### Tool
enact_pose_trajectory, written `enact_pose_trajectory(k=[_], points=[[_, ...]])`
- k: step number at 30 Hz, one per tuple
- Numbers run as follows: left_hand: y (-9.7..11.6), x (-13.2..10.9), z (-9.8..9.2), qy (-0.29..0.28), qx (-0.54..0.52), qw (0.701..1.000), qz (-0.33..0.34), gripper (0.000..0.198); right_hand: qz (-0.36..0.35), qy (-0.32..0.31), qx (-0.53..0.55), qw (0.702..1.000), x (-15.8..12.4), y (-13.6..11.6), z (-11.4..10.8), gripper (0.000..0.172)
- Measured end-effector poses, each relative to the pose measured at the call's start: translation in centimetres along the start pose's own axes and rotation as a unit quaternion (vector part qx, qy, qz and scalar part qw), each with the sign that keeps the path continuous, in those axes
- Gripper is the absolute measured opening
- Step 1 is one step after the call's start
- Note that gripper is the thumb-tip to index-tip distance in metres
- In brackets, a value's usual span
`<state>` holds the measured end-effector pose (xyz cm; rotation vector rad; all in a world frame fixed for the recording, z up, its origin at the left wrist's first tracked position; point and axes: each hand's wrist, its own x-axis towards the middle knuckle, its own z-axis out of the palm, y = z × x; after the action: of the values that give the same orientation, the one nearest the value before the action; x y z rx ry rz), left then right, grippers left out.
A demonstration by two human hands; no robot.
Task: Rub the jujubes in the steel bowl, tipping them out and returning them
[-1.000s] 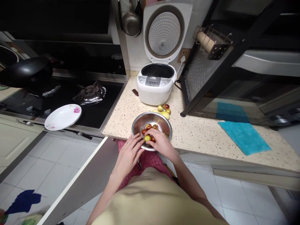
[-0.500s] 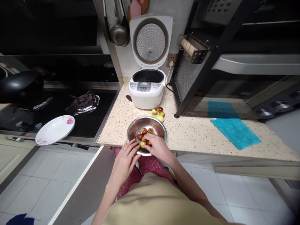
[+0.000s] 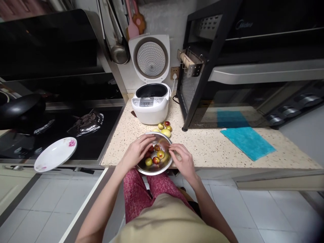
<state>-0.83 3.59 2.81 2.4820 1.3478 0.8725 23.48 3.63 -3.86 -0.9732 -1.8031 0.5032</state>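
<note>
A steel bowl [image 3: 151,172] stands at the front edge of the speckled counter [image 3: 202,148], with several small red and yellow-green fruits [image 3: 160,154] inside. My left hand [image 3: 136,152] curls over the bowl's left rim, its fingers reaching to the far side. At the bowl's right rim is my right hand [image 3: 182,159], fingers bent onto the edge. Both hands grip the bowl from either side. More of the same fruits [image 3: 164,128] lie loose on the counter just behind the bowl.
A white rice cooker [image 3: 151,104] with its lid up stands behind the fruits. To the left are a gas stove [image 3: 87,123], a black pan [image 3: 20,109] and a white flowered plate [image 3: 55,154]. A teal cloth [image 3: 247,143] and a black oven rack [image 3: 192,91] are at the right.
My hands have left the fruits inside the bowl and spread out to its left and right rims. The view has tilted upward.
</note>
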Motion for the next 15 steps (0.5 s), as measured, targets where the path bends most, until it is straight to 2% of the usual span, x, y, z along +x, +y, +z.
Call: enact_pose_trajectory(k=[4, 8, 11, 15], points=[[-2.2, 6.0, 1.2, -0.041, -0.018, 0.998, 0.034, 0.029, 0.031, 0.06, -0.034, 0.997, -0.6, 2.4, -1.0, 0.016], [-3.8, 11.1, 3.2, -0.108, -0.01, 0.99, 0.087, 0.031, 0.045, 0.062, -0.062, 0.995, -1.6, 4.4, -1.0, 0.017], [-4.9, 13.8, 5.0, -0.187, 0.02, 0.969, 0.163, 0.034, 0.048, 0.065, -0.073, 0.994, -2.2, 5.2, -0.8, 0.017], [-6.2, 16.5, 6.7, -0.252, 0.046, 0.945, 0.201, 0.034, 0.047, 0.073, -0.076, 0.993, -2.4, 5.3, -0.6, 0.016]])
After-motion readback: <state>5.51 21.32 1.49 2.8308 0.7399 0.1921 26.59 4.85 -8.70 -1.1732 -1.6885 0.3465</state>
